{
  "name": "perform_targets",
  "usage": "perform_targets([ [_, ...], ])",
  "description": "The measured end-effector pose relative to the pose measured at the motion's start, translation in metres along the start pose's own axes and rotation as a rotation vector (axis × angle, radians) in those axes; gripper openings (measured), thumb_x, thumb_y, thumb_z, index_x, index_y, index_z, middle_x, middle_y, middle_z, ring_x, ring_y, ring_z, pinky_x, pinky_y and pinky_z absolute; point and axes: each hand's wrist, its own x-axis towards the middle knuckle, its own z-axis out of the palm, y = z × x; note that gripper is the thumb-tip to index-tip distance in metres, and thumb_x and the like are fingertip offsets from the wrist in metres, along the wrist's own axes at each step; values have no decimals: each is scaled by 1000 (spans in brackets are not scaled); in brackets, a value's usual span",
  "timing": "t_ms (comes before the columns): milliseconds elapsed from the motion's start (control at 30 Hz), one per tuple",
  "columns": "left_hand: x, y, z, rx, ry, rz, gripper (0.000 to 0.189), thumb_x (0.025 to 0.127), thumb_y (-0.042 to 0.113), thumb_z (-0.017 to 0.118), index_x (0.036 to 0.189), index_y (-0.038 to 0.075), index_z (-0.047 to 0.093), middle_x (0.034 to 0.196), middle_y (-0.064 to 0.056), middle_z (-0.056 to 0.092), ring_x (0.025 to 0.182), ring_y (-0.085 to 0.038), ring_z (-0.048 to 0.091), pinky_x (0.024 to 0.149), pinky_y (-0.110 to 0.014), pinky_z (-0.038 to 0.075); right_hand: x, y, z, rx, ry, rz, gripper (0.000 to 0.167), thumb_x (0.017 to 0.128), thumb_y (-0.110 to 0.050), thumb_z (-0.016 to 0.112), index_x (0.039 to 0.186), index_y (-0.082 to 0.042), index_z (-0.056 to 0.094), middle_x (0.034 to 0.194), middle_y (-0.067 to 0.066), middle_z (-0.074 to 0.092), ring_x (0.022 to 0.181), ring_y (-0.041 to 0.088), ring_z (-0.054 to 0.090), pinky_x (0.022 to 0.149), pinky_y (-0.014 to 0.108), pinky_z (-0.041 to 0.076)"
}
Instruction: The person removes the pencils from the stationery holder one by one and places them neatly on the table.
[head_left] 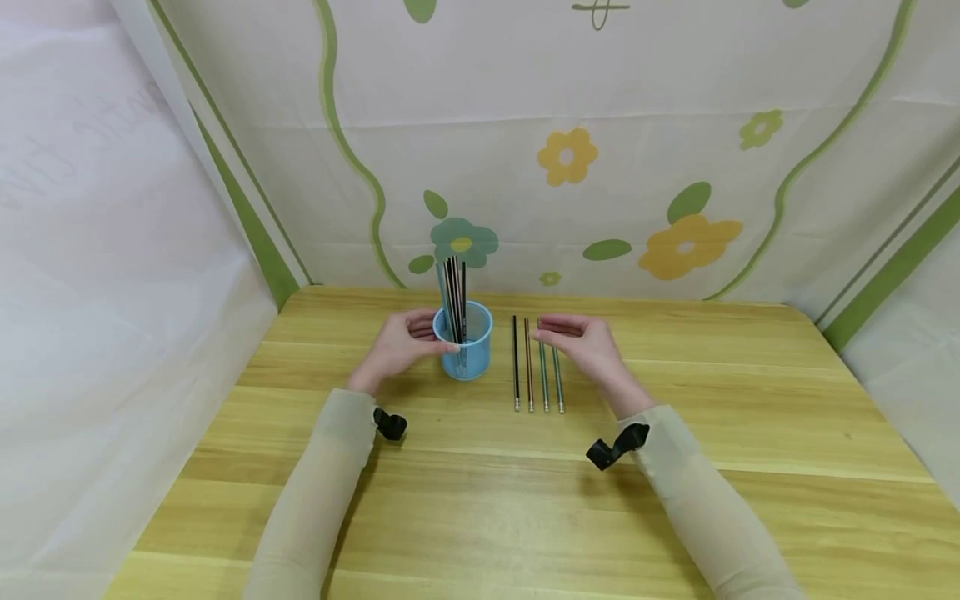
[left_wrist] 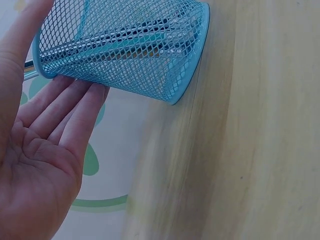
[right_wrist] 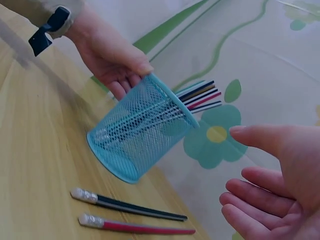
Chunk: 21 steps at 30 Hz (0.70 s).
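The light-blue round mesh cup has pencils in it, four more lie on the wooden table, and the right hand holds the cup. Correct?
No: the head view shows the left hand, not the right hand, holding the light-blue round mesh cup. The rest holds: pencils in it, four more pencils on the wooden table.

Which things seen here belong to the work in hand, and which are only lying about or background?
Part of the work, it seems:
blue mesh pencil cup, held by the left hand
bundled pencils inside it
four eraser-tipped pencils beside it, near the right hand

Only surroundings:
wooden tabletop
floral cloth backdrop
black wrist attachments
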Motion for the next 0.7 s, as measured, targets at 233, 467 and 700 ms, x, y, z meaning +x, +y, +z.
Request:
perform_targets([
  [233, 0, 1, 1, -1, -12, -27, 69, 82, 19, 90, 140, 0, 58, 131, -15, 65, 119, -29, 63, 103, -38, 51, 4, -8, 19, 27, -53, -51, 58, 86, -39, 84, 134, -11, 67, 130, 6, 67, 119, 22, 63, 108, 43, 46],
  [467, -6, 18, 1, 5, -19, -50, 68, 83, 14, 88, 141, -5, 55, 132, -18, 64, 120, -31, 63, 101, -38, 52, 17, -17, 38, 0, -69, -105, 48, 90, -34, 81, 132, -13, 69, 128, 4, 68, 116, 20, 63, 104, 41, 50],
  [700, -5, 11, 1, -12, -15, -18, 69, 81, 20, 90, 139, -3, 58, 130, -16, 66, 118, -30, 64, 101, -38, 52, 37, -27, 54, -29, -71, -148, 47, 92, -33, 79, 132, -10, 69, 125, 2, 69, 115, 19, 63, 102, 41, 51],
])
